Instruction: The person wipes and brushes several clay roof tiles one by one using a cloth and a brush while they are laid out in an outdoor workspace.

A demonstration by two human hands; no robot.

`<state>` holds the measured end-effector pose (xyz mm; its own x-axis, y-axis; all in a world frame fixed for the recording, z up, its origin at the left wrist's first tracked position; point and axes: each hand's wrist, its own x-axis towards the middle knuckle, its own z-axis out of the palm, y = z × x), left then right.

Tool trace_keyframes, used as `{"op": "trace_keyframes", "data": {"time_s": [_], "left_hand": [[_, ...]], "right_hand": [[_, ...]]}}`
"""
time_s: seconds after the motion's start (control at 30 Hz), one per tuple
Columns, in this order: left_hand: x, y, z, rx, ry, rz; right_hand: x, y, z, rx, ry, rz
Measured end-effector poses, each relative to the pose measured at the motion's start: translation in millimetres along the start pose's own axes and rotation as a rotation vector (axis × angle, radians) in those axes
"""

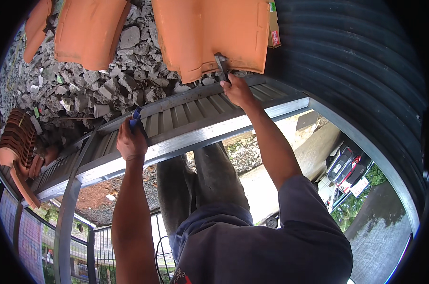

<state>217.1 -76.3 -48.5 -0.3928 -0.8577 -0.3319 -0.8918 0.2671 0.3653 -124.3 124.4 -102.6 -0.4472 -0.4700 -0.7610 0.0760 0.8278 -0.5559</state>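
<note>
My right hand is wrapped round the dark handle of a hammer. The hammer's head rests on or just over the lower edge of a large orange clay roof tile; whether it touches, I cannot tell. Lower and to the left, my left hand grips a small blue and dark object, mostly hidden by the fingers, so its kind is unclear. That hand is above the metal beam, near the rubble.
More orange tiles lie at the far left, and a stack of them stands lower left. A metal beam crosses before my legs, with ground far below. Dark corrugated sheeting rises at right. A parked motorcycle is below.
</note>
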Motion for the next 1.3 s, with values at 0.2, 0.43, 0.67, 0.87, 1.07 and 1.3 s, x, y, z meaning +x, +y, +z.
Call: {"op": "trace_keyframes", "data": {"time_s": [0.2, 0.43, 0.67, 0.87, 1.07, 1.3], "left_hand": [[-1.7, -1.4, -1.8, 0.002, 0.009, -0.032], [0.2, 4.5, 0.1, -0.004, 0.031, -0.005], [-2.5, -13.5, -0.4, 0.010, 0.056, -0.007], [-3.4, -5.2, -1.6, 0.040, 0.036, 0.021], [0.1, -11.1, 0.9, 0.066, 0.019, -0.030], [0.0, -2.6, 8.3, 0.051, 0.012, 0.037]], "right_hand": [[-32.5, -25.8, -11.2, -0.465, 0.610, 0.170], [-16.6, -31.7, 7.7, -0.485, 0.705, 0.221], [0.0, -26.7, 48.7, -0.317, 0.169, -0.031], [-1.1, -0.9, 20.7, -0.465, 0.493, 0.053], [7.8, -8.5, 15.0, -0.252, 0.070, -0.066], [-1.3, -1.4, 31.7, -0.423, 0.294, -0.182]]}}
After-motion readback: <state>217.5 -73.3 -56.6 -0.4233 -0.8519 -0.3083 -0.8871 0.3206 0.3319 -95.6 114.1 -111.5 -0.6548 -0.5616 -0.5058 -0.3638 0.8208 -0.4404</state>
